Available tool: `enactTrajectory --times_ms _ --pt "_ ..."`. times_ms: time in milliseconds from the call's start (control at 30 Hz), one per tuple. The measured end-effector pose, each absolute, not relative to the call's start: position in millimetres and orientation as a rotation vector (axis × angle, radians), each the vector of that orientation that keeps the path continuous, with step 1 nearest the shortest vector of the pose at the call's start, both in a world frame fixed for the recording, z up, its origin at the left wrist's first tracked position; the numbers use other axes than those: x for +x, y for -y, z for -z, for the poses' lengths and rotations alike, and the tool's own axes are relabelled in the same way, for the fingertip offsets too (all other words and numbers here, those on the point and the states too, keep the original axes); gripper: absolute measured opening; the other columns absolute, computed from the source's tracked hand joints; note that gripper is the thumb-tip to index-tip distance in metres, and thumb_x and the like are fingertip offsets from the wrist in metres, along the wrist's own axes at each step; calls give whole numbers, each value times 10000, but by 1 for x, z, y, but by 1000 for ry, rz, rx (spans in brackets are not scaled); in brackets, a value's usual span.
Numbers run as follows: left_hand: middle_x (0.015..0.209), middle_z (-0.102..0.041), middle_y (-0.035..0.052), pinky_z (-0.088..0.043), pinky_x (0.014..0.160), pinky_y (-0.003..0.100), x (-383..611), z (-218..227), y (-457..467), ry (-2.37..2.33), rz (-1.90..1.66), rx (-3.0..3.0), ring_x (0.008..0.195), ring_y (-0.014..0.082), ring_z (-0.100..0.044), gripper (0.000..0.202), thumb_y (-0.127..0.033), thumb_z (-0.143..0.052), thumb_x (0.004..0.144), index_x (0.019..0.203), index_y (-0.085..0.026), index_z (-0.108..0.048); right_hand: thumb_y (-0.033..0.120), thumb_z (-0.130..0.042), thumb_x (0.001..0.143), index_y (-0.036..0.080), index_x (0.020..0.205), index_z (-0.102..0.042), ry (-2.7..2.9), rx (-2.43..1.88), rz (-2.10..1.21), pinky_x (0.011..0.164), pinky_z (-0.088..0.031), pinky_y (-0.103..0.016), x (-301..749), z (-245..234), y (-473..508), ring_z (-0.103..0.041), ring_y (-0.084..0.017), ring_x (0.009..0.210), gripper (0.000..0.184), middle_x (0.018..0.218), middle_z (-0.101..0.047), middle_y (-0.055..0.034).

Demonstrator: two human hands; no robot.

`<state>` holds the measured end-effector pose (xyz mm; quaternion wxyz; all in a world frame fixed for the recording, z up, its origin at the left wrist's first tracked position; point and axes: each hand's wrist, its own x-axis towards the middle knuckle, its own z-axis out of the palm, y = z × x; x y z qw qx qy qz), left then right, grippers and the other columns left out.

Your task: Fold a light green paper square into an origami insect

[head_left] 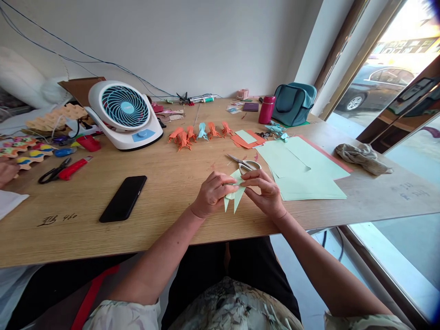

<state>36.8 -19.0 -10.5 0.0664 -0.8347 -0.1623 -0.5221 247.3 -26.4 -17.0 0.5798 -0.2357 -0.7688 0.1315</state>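
Note:
A pale green folded paper piece [235,194] with pointed tips hangs between both hands over the wooden table [165,201]. My left hand [211,192] pinches its left side with closed fingers. My right hand [266,192] pinches its right side, fingers pressed together. Just behind the hands lie scissors [244,163]. A stack of pale green sheets [302,169] lies to the right.
A row of orange and blue folded paper figures [199,133] stands mid-table. A black phone [123,198] lies to the left, with a white desk fan [125,114] behind it. A teal bag [294,103], a red bottle [266,110] and a grey cloth [362,156] sit to the right. Another person's hand [7,173] shows at the far left.

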Motion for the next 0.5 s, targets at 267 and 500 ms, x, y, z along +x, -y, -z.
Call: enactTrajectory --times_ms 267,500 --pt "1039 -704 50 -528 818 315 34 6 26 536 1370 -2402 967 179 -607 172 -188 -567 1005 1108 -252 -688 124 -690 888 282 1083 -677 1768 -554 -285 912 -574 -474 246 15 26 -680 -236 1016 251 1071 -679 -54" --pt "974 -687 45 -512 797 303 34 5 27 523 1388 -2370 921 177 -576 163 -187 -596 987 1110 -247 -686 88 -677 884 269 1004 -666 1786 -564 -212 835 -581 -437 245 16 27 -678 -215 938 217 1006 -664 -43"
